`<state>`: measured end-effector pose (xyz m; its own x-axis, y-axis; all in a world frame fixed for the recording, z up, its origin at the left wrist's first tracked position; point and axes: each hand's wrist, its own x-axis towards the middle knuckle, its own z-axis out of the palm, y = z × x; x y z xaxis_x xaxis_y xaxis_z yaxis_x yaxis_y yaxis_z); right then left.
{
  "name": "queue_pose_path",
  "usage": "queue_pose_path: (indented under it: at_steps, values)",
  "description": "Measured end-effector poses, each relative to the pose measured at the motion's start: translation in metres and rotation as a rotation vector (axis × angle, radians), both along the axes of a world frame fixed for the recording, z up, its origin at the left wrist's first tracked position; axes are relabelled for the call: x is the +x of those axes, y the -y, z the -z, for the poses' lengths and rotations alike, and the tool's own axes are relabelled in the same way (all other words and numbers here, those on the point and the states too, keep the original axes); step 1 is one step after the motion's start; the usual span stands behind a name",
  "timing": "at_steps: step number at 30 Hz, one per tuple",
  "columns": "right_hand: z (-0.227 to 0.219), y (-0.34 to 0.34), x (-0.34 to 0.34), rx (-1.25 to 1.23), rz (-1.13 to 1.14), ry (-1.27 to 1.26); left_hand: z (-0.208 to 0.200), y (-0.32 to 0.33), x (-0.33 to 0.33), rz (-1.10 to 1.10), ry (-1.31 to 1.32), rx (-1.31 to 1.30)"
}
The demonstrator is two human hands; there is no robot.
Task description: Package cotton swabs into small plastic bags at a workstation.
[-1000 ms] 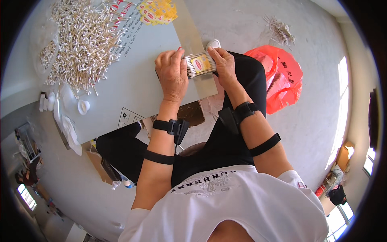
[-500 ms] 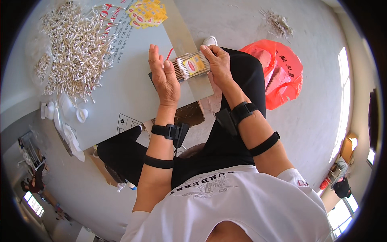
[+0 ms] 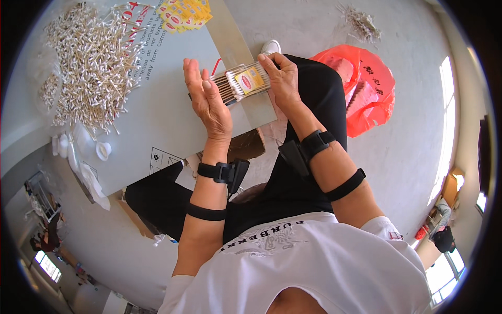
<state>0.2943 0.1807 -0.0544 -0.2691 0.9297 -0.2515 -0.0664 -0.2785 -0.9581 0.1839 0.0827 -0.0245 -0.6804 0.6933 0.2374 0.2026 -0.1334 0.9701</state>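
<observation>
One labelled cotton-swab packet (image 3: 250,80) is pinched in my right hand (image 3: 285,85), open left hand (image 3: 211,108) beside it; swabs (image 3: 93,73) left of it lie unpacked.

Lettering about the table (image 3: 172,110): red letters (image 3: 135,23), black letters (image 3: 152,63) and a framed symbol (image 3: 160,159) on its top, red ovals on cards (image 3: 184,14) at its far edge and the label (image 3: 249,80) above its right side, black characters on the bag (image 3: 380,97) to its right.

Pack (image 3: 249,80) is showing clear plastic; bag (image 3: 377,93) is showing creased, shiny plastic; table (image 3: 175,102) is looking smooth, matt
</observation>
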Motion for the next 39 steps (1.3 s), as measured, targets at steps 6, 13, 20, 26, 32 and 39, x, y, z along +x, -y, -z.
queue_pose_path:
  at_steps: [6,13,20,26,32,39]
  values:
    - [0.003,0.0,0.0,0.03,-0.009,0.019,0.0,-0.006,0.004,0.02,0.038,0.041]
    - [0.001,0.0,0.004,0.009,-0.045,0.049,-0.006,-0.013,-0.017,-0.057,-0.468,-0.26]
    - [-0.003,0.0,0.002,-0.022,-0.035,0.042,-0.031,-0.043,-0.054,0.423,-0.748,-0.612]
    - [0.004,-0.002,0.004,0.005,-0.044,0.059,-0.031,-0.052,-0.056,0.555,-1.121,-0.546]
    - [0.0,0.001,-0.003,0.014,-0.043,0.077,-0.034,-0.05,-0.078,0.59,-1.049,-0.519]
    - [0.001,-0.001,0.004,-0.014,-0.022,0.062,-0.055,0.011,-0.091,0.547,-0.809,-0.661]
